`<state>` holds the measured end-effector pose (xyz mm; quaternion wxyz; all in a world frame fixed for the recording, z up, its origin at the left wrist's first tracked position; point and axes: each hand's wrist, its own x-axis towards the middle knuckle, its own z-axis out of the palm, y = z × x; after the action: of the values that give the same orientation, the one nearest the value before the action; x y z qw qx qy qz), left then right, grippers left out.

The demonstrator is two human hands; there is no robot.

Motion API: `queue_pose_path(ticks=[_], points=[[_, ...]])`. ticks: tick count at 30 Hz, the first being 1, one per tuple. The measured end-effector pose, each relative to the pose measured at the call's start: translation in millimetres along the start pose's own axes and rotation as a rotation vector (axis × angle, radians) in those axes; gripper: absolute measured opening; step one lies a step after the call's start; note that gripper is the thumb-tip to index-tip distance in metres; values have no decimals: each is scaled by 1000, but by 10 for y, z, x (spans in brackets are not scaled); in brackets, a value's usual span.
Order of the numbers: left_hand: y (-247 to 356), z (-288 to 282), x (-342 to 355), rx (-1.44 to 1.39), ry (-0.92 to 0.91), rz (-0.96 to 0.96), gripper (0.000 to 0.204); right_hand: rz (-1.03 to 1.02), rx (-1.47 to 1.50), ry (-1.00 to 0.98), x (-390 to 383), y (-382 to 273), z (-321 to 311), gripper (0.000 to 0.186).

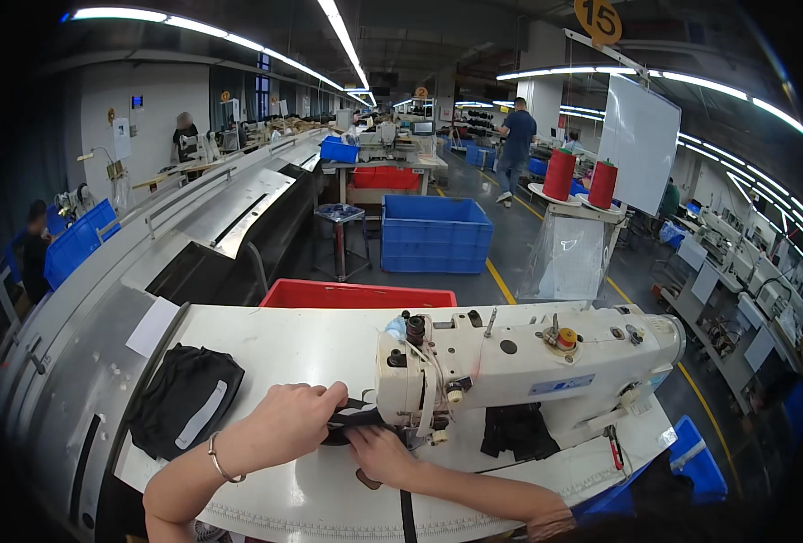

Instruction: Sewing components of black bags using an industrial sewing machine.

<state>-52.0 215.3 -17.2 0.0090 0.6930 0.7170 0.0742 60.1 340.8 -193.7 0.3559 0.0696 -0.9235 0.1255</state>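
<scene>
My left hand [302, 416], with a bracelet at its wrist, is closed on a dark fabric piece with a pale strip [358, 414] at the left of the white sewing machine's head [456, 376]. Just below it, my right hand [383, 457] grips the lower edge of that piece, its fingertips partly hidden. A narrow black band [407, 516] hangs down over the table's front edge. At the table's left lies a folded black fabric piece with a pale patch [171, 398]. Another black piece [515, 427] lies under the machine's arm.
A red bin [356, 293] stands behind the table [275, 344], a blue bin [436, 235] and stool [341, 217] beyond. A metal rail counter [76, 380] runs along the left. Red thread cones [560, 176] stand at right, a blue crate [696, 462] below. Other people work farther off; one walks away [516, 140].
</scene>
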Motion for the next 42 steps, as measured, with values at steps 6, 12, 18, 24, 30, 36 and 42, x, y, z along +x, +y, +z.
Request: queue_pose_path(ticks=[6, 12, 18, 24, 30, 36, 42], points=[[-185, -209, 99, -304, -28, -25, 22, 204, -77, -85, -11, 16, 20, 29], [-618, -69, 113, -192, 21, -165, 16, 344, 430, -70, 63, -106, -242, 32], [-108, 981, -84, -240, 311, 82, 30, 303, 395, -24, -103, -30, -268, 33], [-279, 1150, -66, -365, 254, 2, 25, 200, 33, 57, -123, -26, -270, 28], [-510, 979, -38, -615, -66, -40, 18, 55, -177, 26, -101, -78, -347, 22], [-602, 790, -27, 185, 0, 286, 12, 233, 259, 59, -131, -153, -323, 11], [-273, 909, -103, -227, 162, 252, 45, 510, 498, 20, -140, -120, -283, 13]])
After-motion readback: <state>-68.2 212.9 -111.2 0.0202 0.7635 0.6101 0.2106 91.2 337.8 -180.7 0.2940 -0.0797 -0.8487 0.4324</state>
